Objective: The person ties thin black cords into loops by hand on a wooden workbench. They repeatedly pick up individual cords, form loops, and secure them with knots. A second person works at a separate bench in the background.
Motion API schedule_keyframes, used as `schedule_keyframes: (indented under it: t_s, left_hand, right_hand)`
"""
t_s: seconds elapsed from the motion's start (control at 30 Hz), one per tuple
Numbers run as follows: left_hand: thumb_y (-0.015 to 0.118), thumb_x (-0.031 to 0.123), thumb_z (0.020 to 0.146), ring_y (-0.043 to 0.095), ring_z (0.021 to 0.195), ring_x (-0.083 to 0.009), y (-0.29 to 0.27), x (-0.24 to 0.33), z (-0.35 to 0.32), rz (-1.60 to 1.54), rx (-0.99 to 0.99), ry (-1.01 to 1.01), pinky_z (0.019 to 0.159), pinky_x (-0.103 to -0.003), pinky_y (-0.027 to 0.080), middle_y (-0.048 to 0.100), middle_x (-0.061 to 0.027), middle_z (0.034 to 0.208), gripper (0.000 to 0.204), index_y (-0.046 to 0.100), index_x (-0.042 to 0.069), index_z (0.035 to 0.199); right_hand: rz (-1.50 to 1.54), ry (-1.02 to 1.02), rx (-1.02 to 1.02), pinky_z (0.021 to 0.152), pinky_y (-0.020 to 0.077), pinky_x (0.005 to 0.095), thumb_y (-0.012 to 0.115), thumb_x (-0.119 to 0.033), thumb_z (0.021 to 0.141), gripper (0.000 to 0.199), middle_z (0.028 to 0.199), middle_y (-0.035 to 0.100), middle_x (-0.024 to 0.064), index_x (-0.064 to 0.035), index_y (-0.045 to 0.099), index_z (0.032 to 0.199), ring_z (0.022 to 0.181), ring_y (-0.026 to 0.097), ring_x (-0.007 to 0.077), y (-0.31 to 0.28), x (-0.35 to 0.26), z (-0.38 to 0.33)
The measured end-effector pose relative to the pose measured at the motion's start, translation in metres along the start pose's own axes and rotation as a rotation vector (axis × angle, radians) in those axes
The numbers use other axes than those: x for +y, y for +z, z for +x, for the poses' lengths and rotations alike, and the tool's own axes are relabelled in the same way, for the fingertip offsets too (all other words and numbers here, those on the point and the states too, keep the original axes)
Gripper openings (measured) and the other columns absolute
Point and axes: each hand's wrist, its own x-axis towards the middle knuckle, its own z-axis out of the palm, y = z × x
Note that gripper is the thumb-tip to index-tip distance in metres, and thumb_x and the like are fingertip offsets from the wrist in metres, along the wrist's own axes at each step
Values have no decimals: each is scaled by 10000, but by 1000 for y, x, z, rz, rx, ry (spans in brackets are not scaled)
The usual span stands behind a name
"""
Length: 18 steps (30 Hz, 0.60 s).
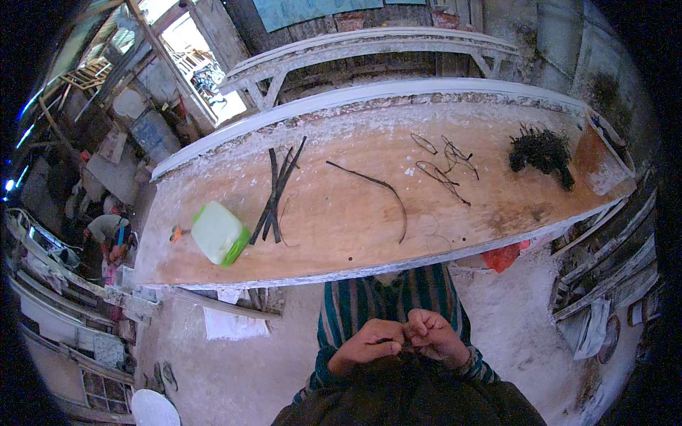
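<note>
My left hand [371, 342] is closed at my lap, below the table's near edge, its thumb pressed toward the fingers. My right hand [433, 336] meets it, thumb and fingertips pinched together. Something small and dark seems to sit between them, but the fingers hide most of it. Ahead on the wooden table [312, 248], a thin dark strand [376, 182] lies curved. Several flat black strips [275, 199] lie crossed to its left. Thin looped cords [445, 170] are on the right, and a black bristly bundle [541, 155] rests near the right end.
A pale container with green ends [217, 233] lies at the table's left, beside a small orange-handled tool [177, 233]. Behind the table runs a long white bench [376, 44]. A red bag [501, 257] shows under the right side. Another person [112, 233] bends down at far left.
</note>
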Motion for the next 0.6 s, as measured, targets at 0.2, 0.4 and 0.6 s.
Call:
schedule_keyframes:
  t_s: [0.2, 0.4, 0.6]
  left_hand:
    - [518, 264, 848, 484, 601, -174, 2, -5, -1, -125, 26, 7, 554, -289, 378, 486, -59, 642, 301, 493, 15, 681]
    - [526, 266, 854, 474, 615, -140, 4, -3, 3, -169, 61, -6, 549, -272, 370, 465, -35, 653, 293, 489, 23, 695]
    - [605, 275, 819, 462, 686, -120, 13, -16, 8, -195, 334, -38, 623, -222, 366, 468, -23, 761, 271, 502, 46, 921]
  right_hand:
    - [163, -27, -10, 531, 351, 247, 589, 13, 724, 239, 652, 412, -7, -123, 392, 707, 599, 425, 121, 0, 5, 0]
    - [177, -110, -104, 566, 405, 258, 597, -72, 766, 196, 679, 441, 2, -123, 409, 749, 632, 453, 126, -10, 11, 2]
    - [343, -241, -82, 622, 446, 287, 573, -109, 797, 211, 727, 468, 29, -96, 457, 973, 677, 487, 158, -16, 1, 11]
